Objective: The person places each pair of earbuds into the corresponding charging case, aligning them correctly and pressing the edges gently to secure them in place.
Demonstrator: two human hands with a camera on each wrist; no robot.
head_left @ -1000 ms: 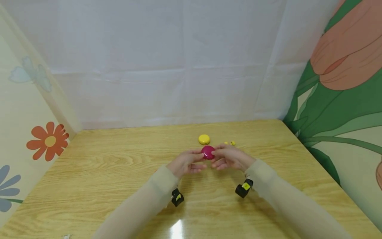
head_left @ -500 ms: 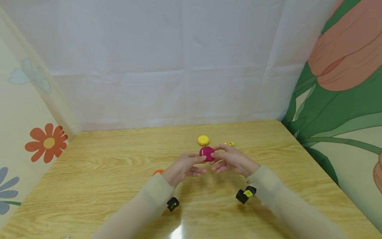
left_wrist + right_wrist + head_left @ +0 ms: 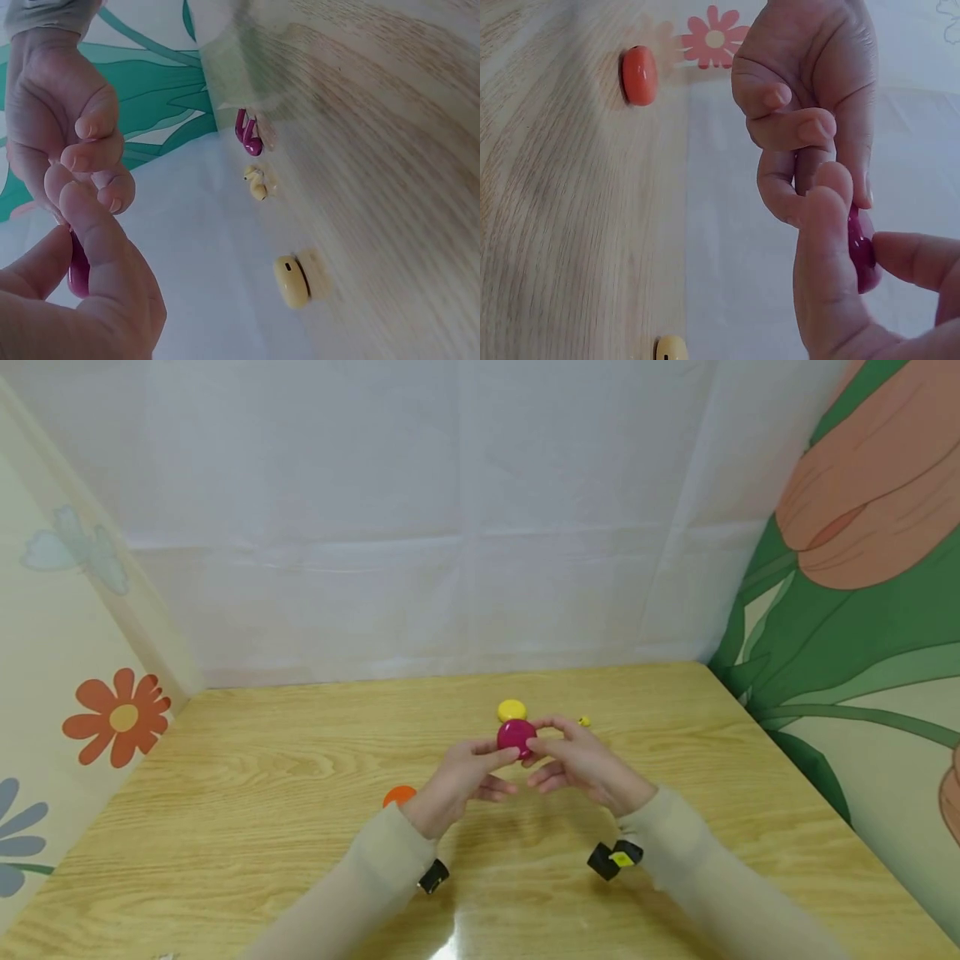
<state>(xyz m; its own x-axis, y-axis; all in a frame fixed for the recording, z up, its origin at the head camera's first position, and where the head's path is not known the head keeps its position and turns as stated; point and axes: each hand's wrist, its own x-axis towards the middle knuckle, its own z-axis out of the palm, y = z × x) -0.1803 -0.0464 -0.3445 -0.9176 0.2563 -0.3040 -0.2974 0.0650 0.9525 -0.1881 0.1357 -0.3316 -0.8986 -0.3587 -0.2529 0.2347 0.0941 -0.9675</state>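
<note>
A glossy magenta earbud case [image 3: 516, 735] is held above the table between both hands. My left hand [image 3: 456, 778] pinches its left side between thumb and fingers. From the other side, my right hand [image 3: 592, 767] pinches it the same way. The case looks closed in the head view; the right wrist view shows the magenta case [image 3: 864, 259] edge-on, partly covered by fingers. Just behind it on the table lies a yellow earbud case [image 3: 512, 710], whose port shows in the left wrist view.
Magenta earbuds [image 3: 250, 136] and yellow earbuds [image 3: 257, 182] lie on the wooden table [image 3: 285, 810] to the right. An orange case [image 3: 640, 75] rests beside my left wrist. A white cloth [image 3: 360, 568] hangs behind the table, with printed panels at both sides.
The magenta case has shifted slightly left and up and turned its round face more toward the head view. My left wrist moved left and down, exposing the orange case.
</note>
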